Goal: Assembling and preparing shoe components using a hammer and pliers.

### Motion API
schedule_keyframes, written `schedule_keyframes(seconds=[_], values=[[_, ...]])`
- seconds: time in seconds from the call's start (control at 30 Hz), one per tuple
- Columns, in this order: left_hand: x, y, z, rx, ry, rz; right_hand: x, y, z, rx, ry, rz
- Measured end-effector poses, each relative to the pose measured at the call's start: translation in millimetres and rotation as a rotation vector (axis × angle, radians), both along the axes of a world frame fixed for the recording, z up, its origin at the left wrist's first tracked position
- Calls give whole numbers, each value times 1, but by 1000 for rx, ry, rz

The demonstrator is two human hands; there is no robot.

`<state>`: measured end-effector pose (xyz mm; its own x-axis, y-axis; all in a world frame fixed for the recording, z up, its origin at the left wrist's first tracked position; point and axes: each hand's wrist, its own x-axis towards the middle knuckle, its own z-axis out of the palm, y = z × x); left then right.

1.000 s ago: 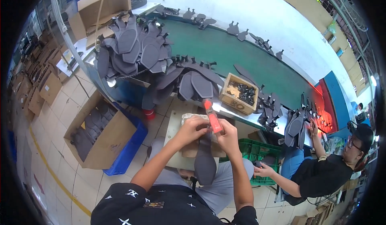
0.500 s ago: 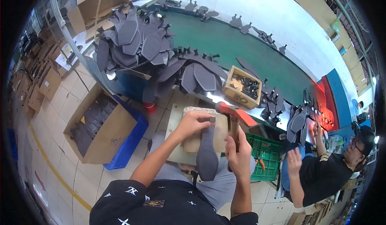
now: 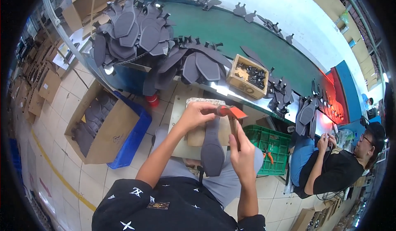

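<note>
**Hammer over grey sole piece**

Right hand (image 3: 243, 156) closed around wooden handle of hammer (image 3: 232, 116), orange-red head up near left hand (image 3: 197, 114). Left hand curled, fingers pressing grey sole piece (image 3: 213, 148) flat against tan block (image 3: 197, 135) on small bench (image 3: 178, 119) across lap. Beyond: wooden box (image 3: 246, 76) of dark parts, heaps of grey soles (image 3: 136, 28) on green conveyor (image 3: 247, 41). Left, cardboard carton (image 3: 108, 136) beside blue bin (image 3: 134, 138). Right, green crate (image 3: 270, 148), seated co-worker (image 3: 334, 169).

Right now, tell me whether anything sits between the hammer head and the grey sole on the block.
Nothing visible does. The right hand holds the hammer with its red head just above the grey sole. The left hand holds the sole's upper end on the block, right beside the head.
</note>
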<state>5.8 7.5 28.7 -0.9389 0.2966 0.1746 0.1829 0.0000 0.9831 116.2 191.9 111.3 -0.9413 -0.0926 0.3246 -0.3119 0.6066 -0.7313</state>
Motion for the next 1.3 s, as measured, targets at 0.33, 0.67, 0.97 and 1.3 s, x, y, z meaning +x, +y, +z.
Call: schedule_keyframes(seconds=[0.33,0.67,0.97,1.3], values=[[13,-1,8,-637,350,106,4,-2,-31,-54,-19,-13],[16,-1,-6,-677,448,121,7,4,-18,-69,-33,-85],[89,-19,62,-36,136,-237,-10,17,-3,186,128,3],[128,-28,93,236,-381,-455,-7,8,6,-405,-204,646]])
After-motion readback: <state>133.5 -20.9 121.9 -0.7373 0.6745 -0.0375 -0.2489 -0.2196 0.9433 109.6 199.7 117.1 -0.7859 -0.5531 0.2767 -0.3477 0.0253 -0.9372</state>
